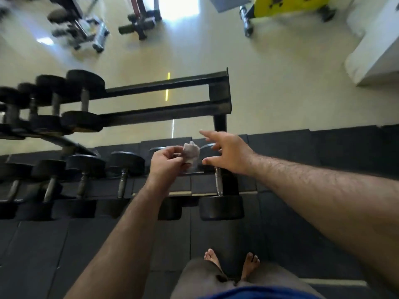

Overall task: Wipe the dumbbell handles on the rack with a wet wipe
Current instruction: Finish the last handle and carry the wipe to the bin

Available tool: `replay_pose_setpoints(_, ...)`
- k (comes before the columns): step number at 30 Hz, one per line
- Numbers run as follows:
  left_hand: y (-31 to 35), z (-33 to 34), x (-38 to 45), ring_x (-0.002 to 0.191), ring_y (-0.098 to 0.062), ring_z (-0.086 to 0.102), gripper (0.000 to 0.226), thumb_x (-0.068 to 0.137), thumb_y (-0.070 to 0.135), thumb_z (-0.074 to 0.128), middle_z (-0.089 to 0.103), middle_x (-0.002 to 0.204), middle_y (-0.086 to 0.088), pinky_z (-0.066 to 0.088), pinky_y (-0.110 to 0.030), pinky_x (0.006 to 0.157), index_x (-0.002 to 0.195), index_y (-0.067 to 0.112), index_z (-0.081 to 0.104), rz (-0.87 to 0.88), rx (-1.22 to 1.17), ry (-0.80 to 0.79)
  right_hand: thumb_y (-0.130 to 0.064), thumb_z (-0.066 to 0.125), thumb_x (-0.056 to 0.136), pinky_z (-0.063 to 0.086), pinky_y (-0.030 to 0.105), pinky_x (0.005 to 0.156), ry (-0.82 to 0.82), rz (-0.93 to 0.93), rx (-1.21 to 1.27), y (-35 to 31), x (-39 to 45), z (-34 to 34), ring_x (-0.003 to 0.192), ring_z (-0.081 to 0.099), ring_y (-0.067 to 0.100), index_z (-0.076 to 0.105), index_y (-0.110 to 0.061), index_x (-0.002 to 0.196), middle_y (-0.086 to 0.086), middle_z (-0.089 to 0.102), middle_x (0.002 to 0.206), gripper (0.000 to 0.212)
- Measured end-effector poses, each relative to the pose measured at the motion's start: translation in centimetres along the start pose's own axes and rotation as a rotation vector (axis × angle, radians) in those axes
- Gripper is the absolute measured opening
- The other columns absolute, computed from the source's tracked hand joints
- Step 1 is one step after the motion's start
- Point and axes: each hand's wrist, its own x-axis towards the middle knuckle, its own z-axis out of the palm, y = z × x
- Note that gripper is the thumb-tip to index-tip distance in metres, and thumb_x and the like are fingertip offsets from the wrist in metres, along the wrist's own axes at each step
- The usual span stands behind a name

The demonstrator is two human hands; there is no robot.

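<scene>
My left hand (166,161) pinches a crumpled, greyish wet wipe (191,154) above the lower tier of the black dumbbell rack (166,83). My right hand (228,154) is spread open just right of the wipe, fingers straight, hovering over the rightmost dumbbell with its steel handle (218,182). Several black dumbbells line the lower tier to the left, one with a handle (122,184) beside my left forearm. More dumbbells sit on the upper tier at far left (84,98).
Dark rubber mats (323,152) cover the floor under the rack; my bare feet (233,264) stand on them. Beyond lie a pale floor, gym machines (138,22), a yellow machine (287,7) and a white block (377,52) at right.
</scene>
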Motion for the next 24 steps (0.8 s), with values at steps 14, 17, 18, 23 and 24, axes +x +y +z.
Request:
replay_pose_setpoints(14, 15.9, -13.6, -11.7, 0.093, -0.024, 0.077, 0.025, 0.090, 0.013, 0.081, 0.080, 0.099, -0.010, 0.061, -0.035, 0.082, 0.114, 0.009, 0.077, 0.416, 0.053, 0.246, -0.002, 0.090, 0.084, 0.065, 0.035, 0.082, -0.039, -0.142, 0.511, -23.4, 5.1, -1.3, 0.080, 0.075, 0.016, 0.083, -0.013, 0.101, 0.004, 0.081, 0.089, 0.023)
replay_pose_setpoints(17, 16.7, -17.8, -13.8, 0.092, -0.028, 0.076, 0.026, 0.091, 0.000, 0.077, 0.080, 0.099, -0.014, 0.062, -0.039, 0.083, 0.116, 0.008, 0.077, 0.443, 0.053, 0.365, 0.013, 0.081, 0.086, 0.067, 0.042, 0.083, -0.161, -0.137, 0.644, -29.2, 5.7, 0.3, 0.084, 0.075, 0.027, 0.078, -0.001, 0.108, 0.025, 0.078, 0.099, 0.026)
replay_pose_setpoints(18, 16.7, -19.4, -14.5, 0.089, -0.028, 0.076, 0.023, 0.090, 0.000, 0.077, 0.080, 0.097, -0.013, 0.062, -0.041, 0.081, 0.111, 0.010, 0.079, 0.464, 0.063, 0.402, 0.015, 0.078, 0.087, 0.067, 0.043, 0.083, -0.203, -0.139, 0.654, -30.9, 5.8, 1.0, 0.086, 0.076, 0.029, 0.075, 0.001, 0.111, 0.026, 0.078, 0.101, 0.028)
replay_pose_setpoints(23, 15.3, -26.5, -18.1, 0.079, -0.020, 0.078, 0.010, 0.086, 0.006, 0.084, 0.080, 0.083, 0.000, 0.065, -0.039, 0.076, 0.091, 0.015, 0.082, 0.436, 0.076, 0.722, 0.010, 0.076, 0.092, 0.067, 0.051, 0.088, -0.325, -0.131, 0.645, -38.5, 6.8, 6.6, 0.100, 0.079, 0.036, 0.069, -0.009, 0.113, 0.020, 0.080, 0.103, 0.029)
replay_pose_setpoints(24, 14.9, -28.0, -18.5, 0.077, -0.020, 0.078, 0.007, 0.086, 0.009, 0.084, 0.080, 0.081, 0.000, 0.066, -0.041, 0.075, 0.090, 0.014, 0.083, 0.413, 0.073, 0.771, 0.007, 0.077, 0.092, 0.066, 0.054, 0.089, -0.336, -0.159, 0.614, -39.8, 7.1, 8.2, 0.098, 0.080, 0.035, 0.071, -0.013, 0.111, 0.015, 0.081, 0.100, 0.028)
